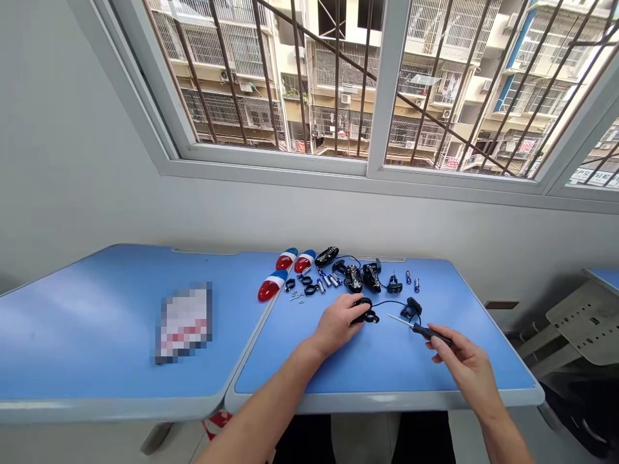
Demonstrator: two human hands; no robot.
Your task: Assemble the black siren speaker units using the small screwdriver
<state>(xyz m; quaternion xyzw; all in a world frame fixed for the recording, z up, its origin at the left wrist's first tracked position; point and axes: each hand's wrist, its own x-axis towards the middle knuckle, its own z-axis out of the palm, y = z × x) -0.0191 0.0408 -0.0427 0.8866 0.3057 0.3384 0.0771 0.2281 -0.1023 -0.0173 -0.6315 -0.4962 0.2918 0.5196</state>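
Observation:
My left hand [339, 318] is closed over a black oval housing [362, 310], largely covered by the fingers, on the blue table. A round black clamp ring [372, 316] sticks out at its near side. From the housing a thin cable runs right to a small black bracket-like part [411, 309]. To the right, my right hand [461, 357] grips a screwdriver [432, 335] by its black handle. Its metal shaft points left toward the housing, with the tip apart from it.
Behind my hands lie several black oval units [353, 278] with cables, blue-and-silver batteries [333, 280], loose black rings [310, 290] and small screws [297, 296]. Red, white and blue shells [272, 285] sit by the table seam. A blurred packet [184, 322] lies on the left table.

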